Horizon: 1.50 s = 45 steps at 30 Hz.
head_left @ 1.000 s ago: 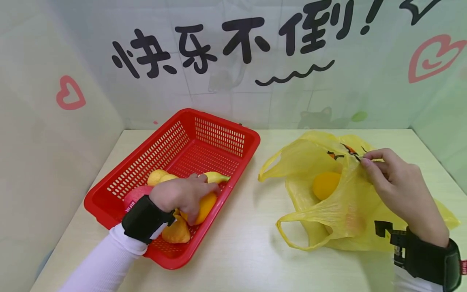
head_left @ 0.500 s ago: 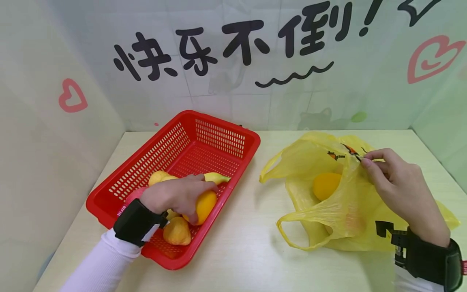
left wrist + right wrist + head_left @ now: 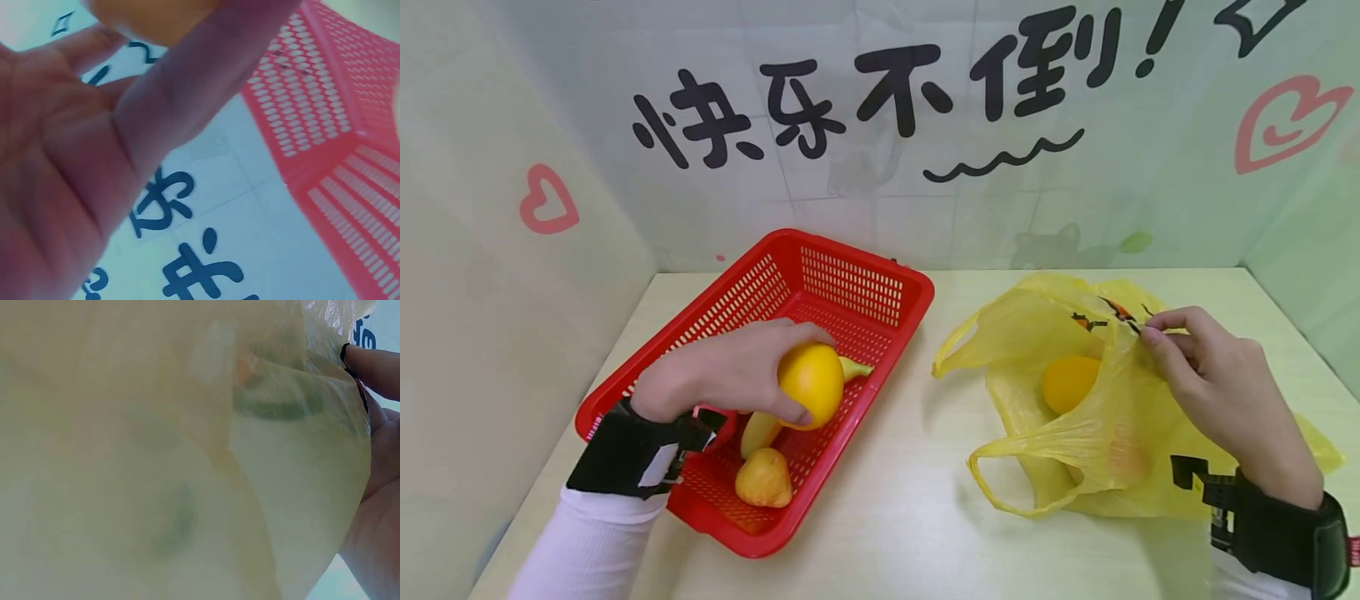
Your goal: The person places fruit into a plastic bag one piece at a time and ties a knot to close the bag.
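Left hand (image 3: pixel 741 367) grips a yellow fruit (image 3: pixel 814 385); right hand (image 3: pixel 1221 383) pinches the carrier bag (image 3: pixel 1123 408) — orange fruit (image 3: pixel 1068 384) inside, banana (image 3: pixel 857 368) left in the basket (image 3: pixel 919 302).

Behind the pale surface (image 3: pixel 898 500) you face a whitish back wall (image 3: pixel 917 221) with black lettering (image 3: pixel 906 108); left of the surface, a side wall (image 3: pixel 482 300) bears a pink heart (image 3: pixel 531 202); right, a greenish wall (image 3: pixel 1318 283)

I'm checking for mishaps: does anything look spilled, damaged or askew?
Only the red basket looks askew, set diagonally on the table; the yellow bag the right hand pinches looks merely creased, and no spill shows.
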Motion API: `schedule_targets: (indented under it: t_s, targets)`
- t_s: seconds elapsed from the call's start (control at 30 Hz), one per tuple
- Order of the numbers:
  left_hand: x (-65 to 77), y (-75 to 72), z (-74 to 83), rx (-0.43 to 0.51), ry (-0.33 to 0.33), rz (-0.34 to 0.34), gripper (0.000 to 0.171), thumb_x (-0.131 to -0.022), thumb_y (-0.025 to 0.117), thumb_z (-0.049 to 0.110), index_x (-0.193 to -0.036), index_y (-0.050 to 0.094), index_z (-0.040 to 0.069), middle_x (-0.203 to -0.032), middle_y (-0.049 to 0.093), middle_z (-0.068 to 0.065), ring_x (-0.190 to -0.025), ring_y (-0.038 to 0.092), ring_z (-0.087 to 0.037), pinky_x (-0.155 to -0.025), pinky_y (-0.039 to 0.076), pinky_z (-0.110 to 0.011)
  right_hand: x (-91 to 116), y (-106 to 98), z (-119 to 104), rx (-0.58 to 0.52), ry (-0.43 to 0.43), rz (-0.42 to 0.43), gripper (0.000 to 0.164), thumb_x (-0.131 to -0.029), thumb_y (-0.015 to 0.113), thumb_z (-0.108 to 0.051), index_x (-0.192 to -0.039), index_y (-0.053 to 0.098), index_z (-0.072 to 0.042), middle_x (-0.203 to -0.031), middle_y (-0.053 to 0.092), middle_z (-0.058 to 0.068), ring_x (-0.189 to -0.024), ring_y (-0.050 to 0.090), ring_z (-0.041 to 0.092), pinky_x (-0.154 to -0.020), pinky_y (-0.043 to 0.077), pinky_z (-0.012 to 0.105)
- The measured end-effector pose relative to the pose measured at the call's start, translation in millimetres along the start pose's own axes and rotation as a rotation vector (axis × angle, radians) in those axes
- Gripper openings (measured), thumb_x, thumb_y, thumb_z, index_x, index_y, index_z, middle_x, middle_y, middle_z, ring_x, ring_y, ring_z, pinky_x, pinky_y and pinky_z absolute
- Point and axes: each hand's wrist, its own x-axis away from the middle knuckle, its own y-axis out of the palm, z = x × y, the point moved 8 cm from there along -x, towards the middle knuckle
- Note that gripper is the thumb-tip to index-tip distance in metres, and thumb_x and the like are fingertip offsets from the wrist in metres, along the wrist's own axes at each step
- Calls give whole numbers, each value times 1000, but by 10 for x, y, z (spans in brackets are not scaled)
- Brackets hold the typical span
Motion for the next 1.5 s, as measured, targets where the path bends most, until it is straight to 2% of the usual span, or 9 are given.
schedule_targets:
  t_s: [0.1,0.27,0.6,0.87,1.17,1.37,1.5]
  targets:
    - [20,-86,80,0,34,34,78,-67,86,35,-136,50,22,-122,57,-2,-107,53,-23,-83,54,-37,1,-4,-16,7,-5,7,19,-101,55,-16,-112,59,-1,-97,71,30,-75,44,-27,-59,38,7]
    - [-8,-158,249,-7,72,30,76,-67,84,36,-134,51,25,-122,57,2,-108,53,-20,-84,53,-37,-6,-13,-6,-2,-1,5,20,-101,55,-17,-112,59,-1,-98,71,30,-77,44,-29,-60,39,5]
    - [-189,-246,757,-12,204,21,71,-68,81,36,-132,51,27,-123,58,6,-108,54,-17,-88,51,-37,-13,-11,-11,5,-1,7,20,-101,55,-17,-112,59,-1,-98,71,30,-77,42,-30,-60,39,3]
    - [-400,-159,1029,-40,250,27,77,-73,78,40,-141,45,22,-127,54,3,-110,51,-16,-90,50,-34,-39,-16,-50,-1,-12,15,19,-101,56,-16,-112,59,-1,-98,71,30,-75,44,-27,-59,39,5]
    - [-572,6,1312,27,336,26,78,-76,77,41,-142,42,21,-123,56,4,-106,52,-12,-83,52,-28,-44,-28,-52,-6,-13,13,19,-100,57,-14,-112,60,0,-98,71,31,-76,44,-28,-59,38,5]
    - [-696,106,1428,65,338,13,75,-76,75,40,-140,40,19,-117,57,5,-100,54,-11,-79,52,-25,-16,-14,-57,-33,-35,9,17,-99,57,-12,-112,60,-1,-97,71,31,-74,47,-23,-58,38,8]
    - [-818,171,1511,64,337,0,75,-77,75,40,-138,39,15,-112,56,3,-96,55,-12,-77,51,-22,-9,-5,-69,-10,-34,16,17,-100,57,-13,-111,60,-1,-96,71,30,-72,47,-21,-58,38,9]
